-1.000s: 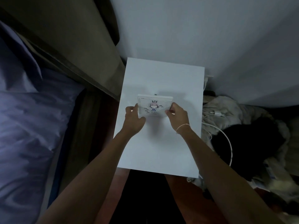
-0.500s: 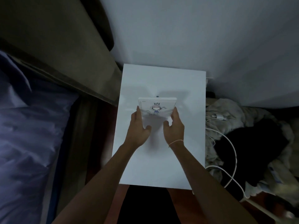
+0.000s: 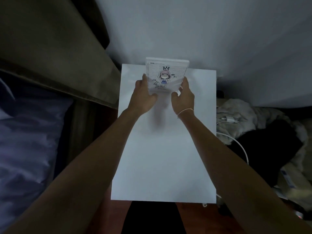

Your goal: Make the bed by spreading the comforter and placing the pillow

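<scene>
A small white picture frame (image 3: 166, 73) with a cartoon drawing of a girl under a crown stands tilted at the back of a white nightstand (image 3: 165, 157). My left hand (image 3: 143, 95) grips its left edge and my right hand (image 3: 183, 97) its right edge; a thin white band circles the right wrist. At far left lies the bed with purple-blue bedding (image 3: 25, 141) and part of a pillow (image 3: 5, 92). A brown padded headboard (image 3: 55, 48) rises behind it.
White walls (image 3: 202, 27) meet in a corner behind the nightstand. To its right lies a heap of pale and black fabric (image 3: 270, 132) with a white charger cable (image 3: 236, 142) over it. Reddish wood floor (image 3: 202, 217) shows below the nightstand's front edge.
Both hands have carried the frame from the middle of the nightstand toward its back edge and tipped it up, so the drawing now faces me.
</scene>
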Available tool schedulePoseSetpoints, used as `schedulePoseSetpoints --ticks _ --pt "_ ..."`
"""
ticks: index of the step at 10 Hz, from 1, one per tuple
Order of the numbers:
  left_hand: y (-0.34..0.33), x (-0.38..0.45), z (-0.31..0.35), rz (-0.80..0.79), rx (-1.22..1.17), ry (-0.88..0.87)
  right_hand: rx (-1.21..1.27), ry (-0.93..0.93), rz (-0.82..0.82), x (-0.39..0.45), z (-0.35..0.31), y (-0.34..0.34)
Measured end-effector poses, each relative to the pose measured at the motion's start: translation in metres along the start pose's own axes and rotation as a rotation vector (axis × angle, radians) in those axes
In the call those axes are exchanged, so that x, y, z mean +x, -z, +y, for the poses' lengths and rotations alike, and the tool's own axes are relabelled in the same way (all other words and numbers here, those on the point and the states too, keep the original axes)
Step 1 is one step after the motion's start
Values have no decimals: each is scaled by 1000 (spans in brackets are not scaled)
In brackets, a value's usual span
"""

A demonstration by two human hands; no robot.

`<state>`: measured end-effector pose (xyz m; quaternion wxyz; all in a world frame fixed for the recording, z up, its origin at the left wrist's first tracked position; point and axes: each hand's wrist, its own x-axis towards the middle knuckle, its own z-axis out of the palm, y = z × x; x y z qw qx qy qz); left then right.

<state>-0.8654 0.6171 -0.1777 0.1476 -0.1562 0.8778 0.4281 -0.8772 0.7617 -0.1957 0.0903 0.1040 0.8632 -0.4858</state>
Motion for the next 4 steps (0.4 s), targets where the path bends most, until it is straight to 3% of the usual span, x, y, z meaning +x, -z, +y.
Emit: schedulePoseSetpoints --ticks 3,4 --pt "-1 -14 -7 -63 191 -48 -132 -83 -48 -4 5 -1" --pt "-7 -31 -21 -39 404 -74 -363 -64 -140 -27 17 -1"
